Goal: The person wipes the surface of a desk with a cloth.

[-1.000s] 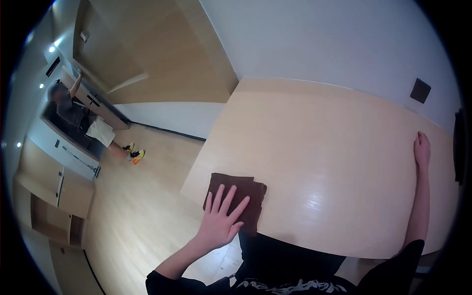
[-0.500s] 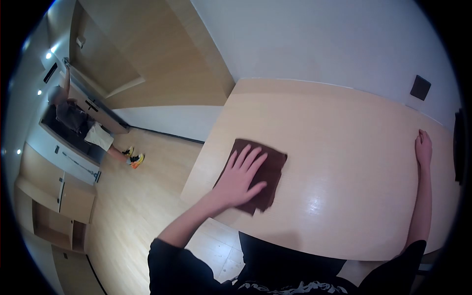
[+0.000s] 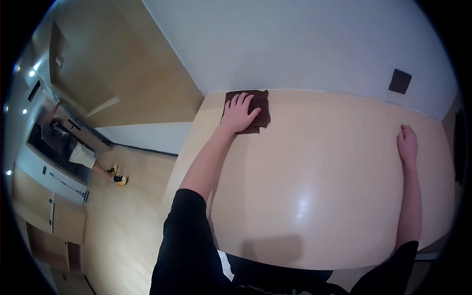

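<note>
My left hand (image 3: 237, 117) lies flat with spread fingers on a dark brown cloth (image 3: 262, 114). The cloth is spread on the pale wooden tabletop (image 3: 314, 167) at its far left, right by the wall. Part of it is covered by my palm and fingers. Towards the right side of the table, my right hand (image 3: 407, 143) rests on the surface with its fingers loosely curled together, and nothing shows in it.
A pale wall (image 3: 305, 44) borders the table's far edge, with a dark square wall plate (image 3: 400, 81) at the right. Beyond the left edge are wooden floor (image 3: 130, 211), a cabinet (image 3: 69, 216) and a standing person (image 3: 64, 137) near a door.
My left hand and the cloth have moved away from my body to the table's far edge. My right hand stays resting at the right. The view has shifted somewhat.
</note>
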Motion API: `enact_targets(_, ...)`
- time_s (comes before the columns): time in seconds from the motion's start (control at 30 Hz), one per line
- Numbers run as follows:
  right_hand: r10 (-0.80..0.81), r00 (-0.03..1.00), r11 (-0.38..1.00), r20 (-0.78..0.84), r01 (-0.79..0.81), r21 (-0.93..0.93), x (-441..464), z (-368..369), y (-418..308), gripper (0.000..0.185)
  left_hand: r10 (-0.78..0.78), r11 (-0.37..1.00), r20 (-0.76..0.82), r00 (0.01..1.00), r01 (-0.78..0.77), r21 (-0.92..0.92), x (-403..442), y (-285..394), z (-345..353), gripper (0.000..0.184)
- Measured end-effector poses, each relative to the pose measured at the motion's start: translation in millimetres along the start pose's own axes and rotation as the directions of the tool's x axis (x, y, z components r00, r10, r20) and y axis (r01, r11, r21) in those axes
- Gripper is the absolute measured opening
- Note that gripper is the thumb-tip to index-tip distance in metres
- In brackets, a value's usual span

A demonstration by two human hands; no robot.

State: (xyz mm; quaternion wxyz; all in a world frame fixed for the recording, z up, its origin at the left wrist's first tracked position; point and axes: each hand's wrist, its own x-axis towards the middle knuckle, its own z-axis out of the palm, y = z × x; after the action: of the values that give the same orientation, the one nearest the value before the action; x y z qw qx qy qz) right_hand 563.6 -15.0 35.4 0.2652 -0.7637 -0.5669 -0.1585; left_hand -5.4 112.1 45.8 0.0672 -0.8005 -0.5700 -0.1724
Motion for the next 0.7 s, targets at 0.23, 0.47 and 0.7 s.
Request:
enact_targets(0.23,0.045,0.998,0.998,0.035,-0.044,-0.033,-3,-10,-13,0.030,-0.048,0.999,0.044,0.998,0.048,-0.005,22,-5,4,0.057)
enact_targets(0.47,0.092,0.993,0.996,0.074,-0.093,0.005,-2,-13,-19,0.030,-0.074,0.997,0.056,0.996,0.072,0.040,3,6,1,0.061)
enact_targets(0.7,0.051,0.997,0.998,0.064,-0.050,-0.022,1,-5,-8,0.031,0.100,0.995,0.117,0.988,-0.098,-0.021,-65,27,-29,0.065)
